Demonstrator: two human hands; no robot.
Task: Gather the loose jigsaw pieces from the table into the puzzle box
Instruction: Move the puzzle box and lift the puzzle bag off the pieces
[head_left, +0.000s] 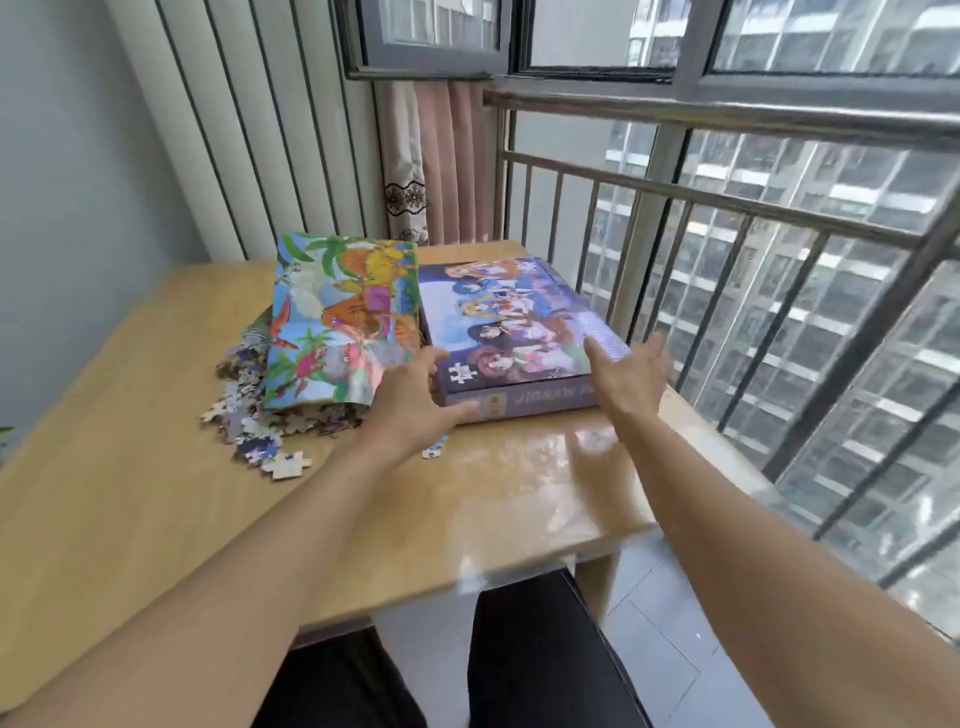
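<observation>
Puzzle box (511, 332): closed, lid on, flat on the worktop (156, 467) at the far right, long axis running away from the person.
Loose pieces (249, 421): heaped left of the box, partly under a dinosaur picture sheet (343, 317); a stray piece (435, 447) lies near the box's front.
Left hand (410, 400): fingers spread, holding nothing, at the box's near-left corner; contact uncertain.
Right hand (631, 371): spread, holding nothing, beside the box's near-right corner.
Judgement: both hands flank the box, likely to lift the lid.
</observation>
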